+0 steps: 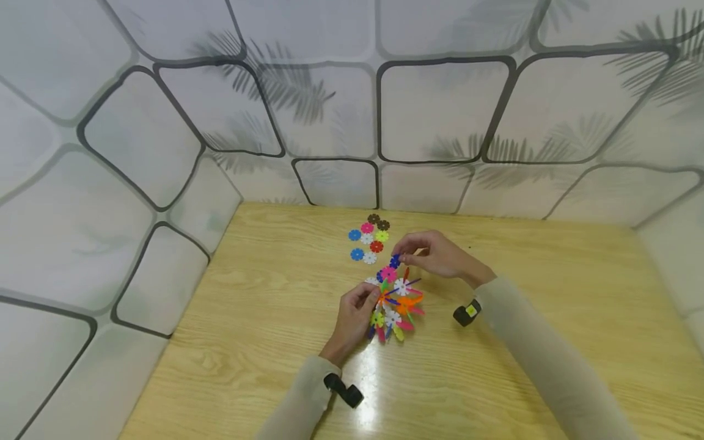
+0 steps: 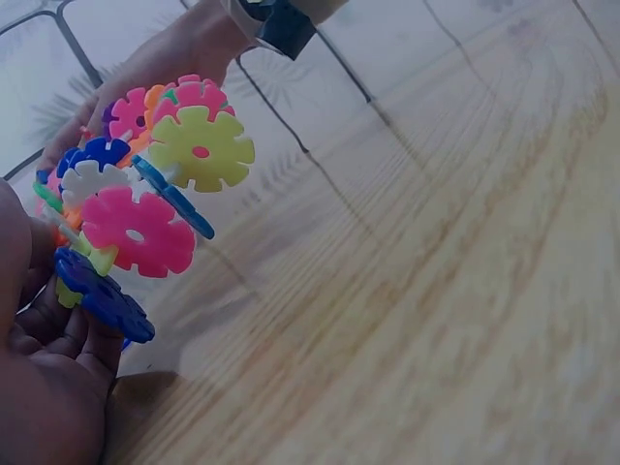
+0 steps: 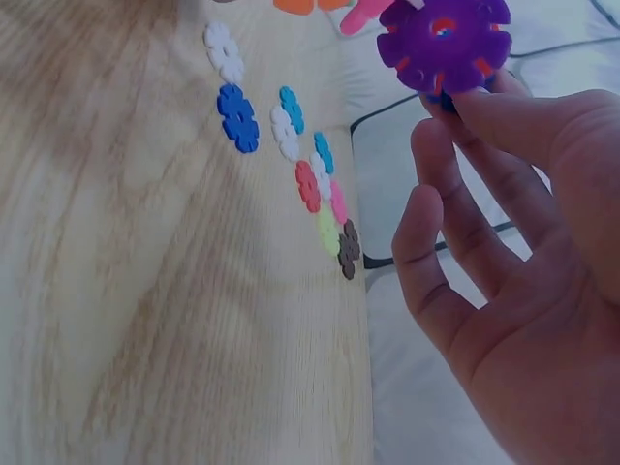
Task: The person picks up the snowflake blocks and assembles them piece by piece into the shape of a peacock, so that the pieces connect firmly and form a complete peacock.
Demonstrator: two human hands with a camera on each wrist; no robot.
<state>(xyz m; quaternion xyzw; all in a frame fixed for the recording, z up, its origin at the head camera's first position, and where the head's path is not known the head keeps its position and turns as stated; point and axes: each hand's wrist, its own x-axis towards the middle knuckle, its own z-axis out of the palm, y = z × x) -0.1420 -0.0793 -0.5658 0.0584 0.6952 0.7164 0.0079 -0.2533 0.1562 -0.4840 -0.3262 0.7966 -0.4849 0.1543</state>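
A cluster of slotted, flower-shaped plastic discs (image 1: 404, 304) in many colours is joined into a rounded shape. My left hand (image 1: 352, 313) grips its left side with the fingertips; in the left wrist view, fingers curl beneath a dark blue disc (image 2: 105, 295) near a pink disc (image 2: 139, 232). On the far side of the cluster, my right hand (image 1: 437, 253) pinches a dark blue disc (image 1: 395, 261) close beside a pink disc (image 1: 388, 274). In the right wrist view, a purple disc (image 3: 444, 44) overlaps the right fingertips and partly hides the pinched disc.
Several loose discs lie flat on the wooden table (image 1: 264, 305) beyond the cluster, among them a brown disc (image 1: 373, 218), a red disc (image 1: 376, 247) and a blue disc (image 1: 357, 254). A white disc (image 3: 224, 52) lies nearer. A patterned wall (image 1: 335, 110) borders the table's back and left.
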